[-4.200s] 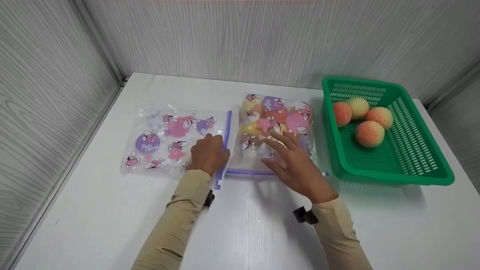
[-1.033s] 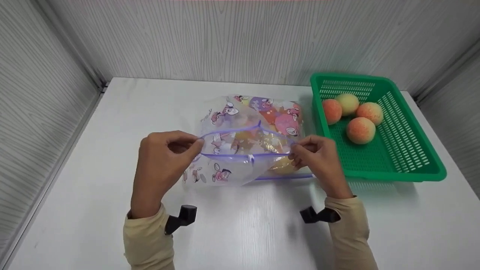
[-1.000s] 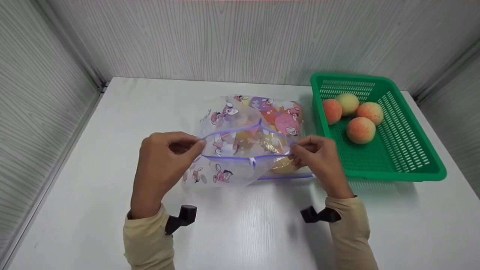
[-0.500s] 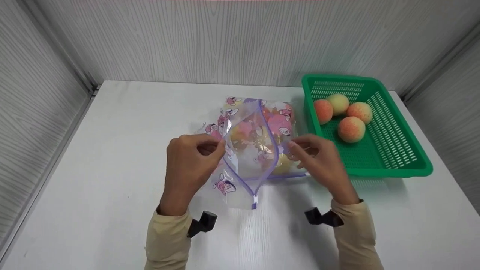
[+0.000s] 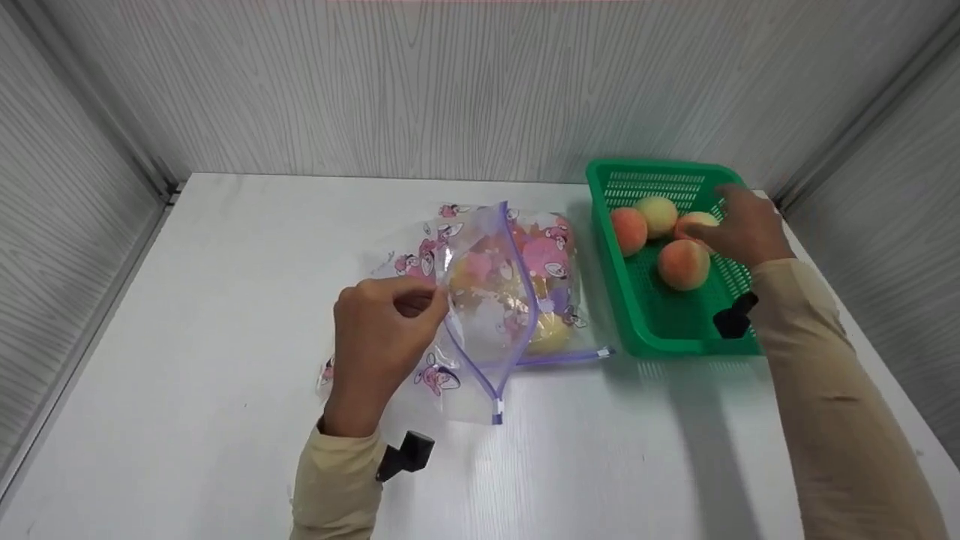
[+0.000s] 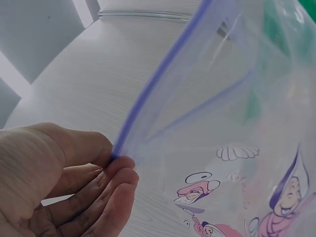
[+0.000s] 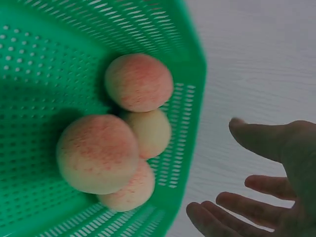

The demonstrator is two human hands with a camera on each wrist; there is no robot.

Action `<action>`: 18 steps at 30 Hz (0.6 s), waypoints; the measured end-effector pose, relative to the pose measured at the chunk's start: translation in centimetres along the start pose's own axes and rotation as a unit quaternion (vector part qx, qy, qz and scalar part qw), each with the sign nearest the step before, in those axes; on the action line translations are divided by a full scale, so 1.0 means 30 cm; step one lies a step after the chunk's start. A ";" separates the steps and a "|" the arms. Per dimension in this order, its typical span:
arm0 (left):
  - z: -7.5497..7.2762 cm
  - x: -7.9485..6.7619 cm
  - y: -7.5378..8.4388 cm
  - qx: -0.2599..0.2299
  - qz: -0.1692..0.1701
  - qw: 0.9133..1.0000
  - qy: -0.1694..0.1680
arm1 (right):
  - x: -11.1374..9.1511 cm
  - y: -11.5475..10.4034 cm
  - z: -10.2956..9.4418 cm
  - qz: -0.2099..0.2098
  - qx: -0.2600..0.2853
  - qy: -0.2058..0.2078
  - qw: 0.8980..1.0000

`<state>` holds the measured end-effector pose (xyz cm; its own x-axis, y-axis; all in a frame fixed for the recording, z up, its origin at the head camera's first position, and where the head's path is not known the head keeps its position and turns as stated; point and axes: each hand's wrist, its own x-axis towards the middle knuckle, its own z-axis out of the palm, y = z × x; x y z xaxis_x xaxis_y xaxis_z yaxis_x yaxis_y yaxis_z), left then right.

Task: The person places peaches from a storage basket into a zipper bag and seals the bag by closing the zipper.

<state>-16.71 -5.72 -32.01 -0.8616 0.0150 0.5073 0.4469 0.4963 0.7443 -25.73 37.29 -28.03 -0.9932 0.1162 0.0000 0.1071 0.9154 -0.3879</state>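
Note:
My left hand [image 5: 386, 337] pinches the purple zip edge of a clear printed zip bag [image 5: 439, 379] between thumb and fingers. The bag's mouth gapes, with its white slider at the near end. Beneath it lies a second printed zip bag [image 5: 551, 255], filled with round yellow and orange things. Over the green basket [image 5: 637, 330] my right hand [image 5: 750, 225] hovers with spread fingers and holds nothing. Several peaches [image 5: 684, 264] sit in the basket's far left part; one is partly covered by the right hand. In the right wrist view, peaches [image 7: 98, 153] and hand are apart.
The white table [image 5: 225, 300] stretches left and in front of the bags. A wood-grain panel [image 5: 390, 90] closes off the back, and side panels stand left and right. The filled bag lies close to the basket's left wall.
My right hand has let go of the bag's edge and moved right, over the basket. Still pinching, my left hand has shifted right since a second ago. The bag's mouth has turned sideways.

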 end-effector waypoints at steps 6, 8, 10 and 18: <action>0.008 0.006 -0.001 -0.004 -0.003 1.000 -0.009 | 0.068 0.054 0.051 0.012 -0.068 -0.172 0.983; 0.008 0.006 -0.001 -0.003 -0.004 1.000 -0.011 | 0.071 0.063 0.061 0.011 -0.070 -0.187 0.980; 0.006 0.006 -0.001 -0.002 -0.006 1.000 -0.011 | 0.071 0.074 0.070 0.013 -0.055 -0.190 0.980; -0.002 0.002 -0.011 -0.001 -0.011 1.000 -0.009 | 0.065 0.089 0.121 0.041 0.017 -0.224 0.974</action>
<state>-16.90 -5.94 -32.19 -0.8756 0.0191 0.4827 0.4280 0.4942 0.7567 -27.55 38.56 -32.42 -0.9026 0.0014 -0.4305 0.1923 0.8960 -0.4001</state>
